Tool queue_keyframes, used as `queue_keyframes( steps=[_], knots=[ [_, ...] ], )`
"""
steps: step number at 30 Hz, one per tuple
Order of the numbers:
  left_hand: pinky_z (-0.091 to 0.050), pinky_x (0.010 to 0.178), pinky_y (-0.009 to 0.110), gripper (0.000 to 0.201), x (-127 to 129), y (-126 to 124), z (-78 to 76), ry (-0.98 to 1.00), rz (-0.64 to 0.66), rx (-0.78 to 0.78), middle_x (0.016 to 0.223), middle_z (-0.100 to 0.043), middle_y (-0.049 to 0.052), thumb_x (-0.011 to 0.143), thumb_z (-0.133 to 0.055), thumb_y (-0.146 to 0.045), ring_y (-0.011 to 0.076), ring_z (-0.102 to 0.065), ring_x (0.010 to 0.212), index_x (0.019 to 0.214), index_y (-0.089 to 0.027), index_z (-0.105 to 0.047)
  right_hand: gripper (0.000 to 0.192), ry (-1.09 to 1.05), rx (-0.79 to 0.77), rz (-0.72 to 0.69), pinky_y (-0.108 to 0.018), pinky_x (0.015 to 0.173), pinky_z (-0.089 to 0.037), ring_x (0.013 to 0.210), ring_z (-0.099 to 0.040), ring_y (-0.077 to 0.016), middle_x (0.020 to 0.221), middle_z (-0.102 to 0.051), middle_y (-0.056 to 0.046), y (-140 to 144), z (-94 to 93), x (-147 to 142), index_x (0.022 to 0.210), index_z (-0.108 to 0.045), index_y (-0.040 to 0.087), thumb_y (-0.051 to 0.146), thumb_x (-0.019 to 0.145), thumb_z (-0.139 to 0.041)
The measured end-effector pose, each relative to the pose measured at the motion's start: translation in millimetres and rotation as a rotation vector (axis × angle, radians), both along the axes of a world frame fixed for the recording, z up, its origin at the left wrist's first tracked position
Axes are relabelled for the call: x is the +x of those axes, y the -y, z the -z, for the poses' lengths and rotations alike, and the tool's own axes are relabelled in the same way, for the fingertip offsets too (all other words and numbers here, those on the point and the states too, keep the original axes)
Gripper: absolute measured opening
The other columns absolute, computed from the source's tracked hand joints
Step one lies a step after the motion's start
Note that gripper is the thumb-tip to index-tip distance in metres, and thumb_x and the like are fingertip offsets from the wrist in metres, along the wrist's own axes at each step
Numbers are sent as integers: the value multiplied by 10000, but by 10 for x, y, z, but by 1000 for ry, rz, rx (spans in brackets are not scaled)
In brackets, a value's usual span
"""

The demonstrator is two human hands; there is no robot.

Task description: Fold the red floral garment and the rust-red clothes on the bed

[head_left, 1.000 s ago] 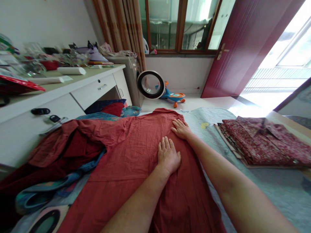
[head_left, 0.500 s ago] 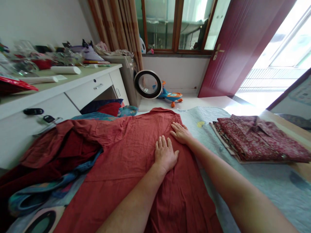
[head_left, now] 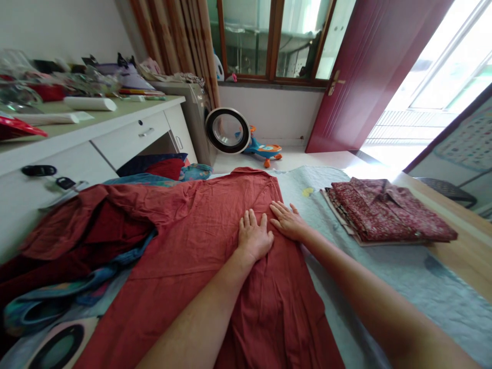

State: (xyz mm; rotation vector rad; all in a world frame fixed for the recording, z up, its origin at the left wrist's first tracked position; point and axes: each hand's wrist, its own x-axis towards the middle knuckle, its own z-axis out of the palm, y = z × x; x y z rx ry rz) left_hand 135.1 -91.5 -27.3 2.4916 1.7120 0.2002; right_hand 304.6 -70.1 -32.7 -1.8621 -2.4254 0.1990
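Observation:
A rust-red shirt (head_left: 200, 236) lies spread flat on a pale blue-grey quilt (head_left: 384, 266), its collar at the far end. My left hand (head_left: 251, 237) rests palm down on the shirt's right part, fingers apart. My right hand (head_left: 286, 220) lies flat just beside it, nearly touching, near the shirt's right edge. Neither hand holds anything. The shirt's left sleeve runs over a heap of dark red and blue clothes (head_left: 77, 246).
A folded dark red patterned shirt (head_left: 384, 210) lies on the quilt at the right. A white desk with drawers (head_left: 126, 138), cluttered on top, stands at the left. Behind are a washing machine (head_left: 215, 128), a toy car (head_left: 265, 151), a maroon door (head_left: 365, 72) and a window.
Both hands have slid back toward me along the shirt, and the right hand has drawn closer to the left. The view has shifted slightly.

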Motion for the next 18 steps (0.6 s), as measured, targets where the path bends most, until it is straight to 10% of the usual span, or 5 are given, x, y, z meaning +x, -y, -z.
queue_keyframes(
  steps=[18],
  knots=[
    [-222, 1141, 507, 617, -29, -11, 86, 44, 5, 57, 1570, -303, 174, 904, -483, -437, 373, -260, 1439, 1472, -207, -412, 586, -49, -56, 52, -438, 1183, -192, 1458, -247, -255, 1566, -314, -153, 1093, -316, -337, 1454, -411, 86, 276, 900, -417]
  ],
)
